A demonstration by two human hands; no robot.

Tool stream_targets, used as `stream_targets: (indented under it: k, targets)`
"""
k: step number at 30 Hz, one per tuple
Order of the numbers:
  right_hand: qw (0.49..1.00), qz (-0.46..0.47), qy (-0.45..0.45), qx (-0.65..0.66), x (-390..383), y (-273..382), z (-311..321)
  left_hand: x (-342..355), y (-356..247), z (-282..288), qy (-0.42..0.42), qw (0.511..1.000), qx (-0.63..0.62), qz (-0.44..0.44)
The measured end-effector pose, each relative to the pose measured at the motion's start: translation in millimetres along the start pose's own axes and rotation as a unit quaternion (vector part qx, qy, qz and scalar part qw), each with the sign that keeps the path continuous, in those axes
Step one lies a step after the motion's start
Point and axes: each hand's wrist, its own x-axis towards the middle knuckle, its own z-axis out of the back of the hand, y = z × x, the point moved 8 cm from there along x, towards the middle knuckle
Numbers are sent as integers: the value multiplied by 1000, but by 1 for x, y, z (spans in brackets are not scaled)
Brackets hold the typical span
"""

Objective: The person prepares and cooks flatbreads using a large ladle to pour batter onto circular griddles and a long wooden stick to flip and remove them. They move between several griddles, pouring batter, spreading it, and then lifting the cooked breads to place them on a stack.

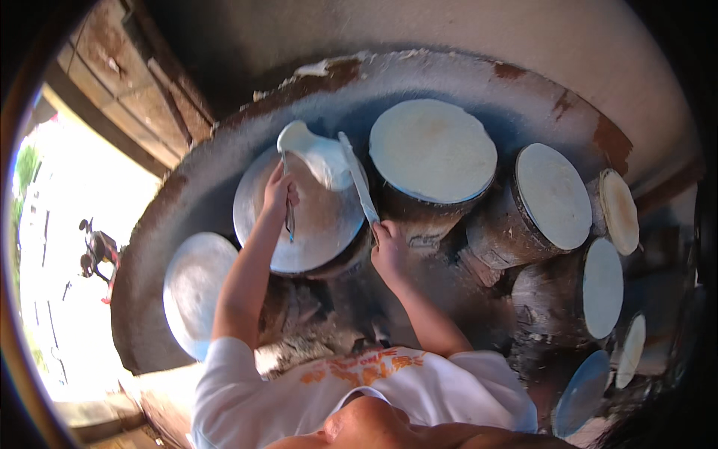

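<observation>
The left hand (pixel 278 191) holds a thin stick (pixel 289 217) and the edge of a soft white sheet (pixel 318 153). The right hand (pixel 389 247) grips a flat blade (pixel 357 178) under the sheet, lifting it off a round grey drum top (pixel 299 224). Other drums (pixel 434 150) with white sheets stand nearby.

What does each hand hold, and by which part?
Left hand: thin stick, around its middle. Right hand: flat spatula, at its lower end, lifting the white sheet.
</observation>
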Motion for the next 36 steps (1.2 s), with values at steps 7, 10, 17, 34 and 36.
stream_targets:
  k: [7, 10, 17, 34, 36]
  targets:
    - [998, 48, 38, -32, 49, 48, -42, -5, 1, 59, -136, 947, 281, -78]
    - [997, 63, -12, -50, 23, 19, 6, -33, -16, 71, -168, 889, 422, -51]
    - [996, 69, 45, -18, 66, 55, -42, -71, -30, 109, -254, 710, 653, -73]
    - [969, 200, 142, -11, 125, 42, -76, -150, 29, 95, -343, 904, 252, -45]
    - [963, 199, 170, 60, 136, 55, -104, -166, 26, 89, -364, 910, 187, -68]
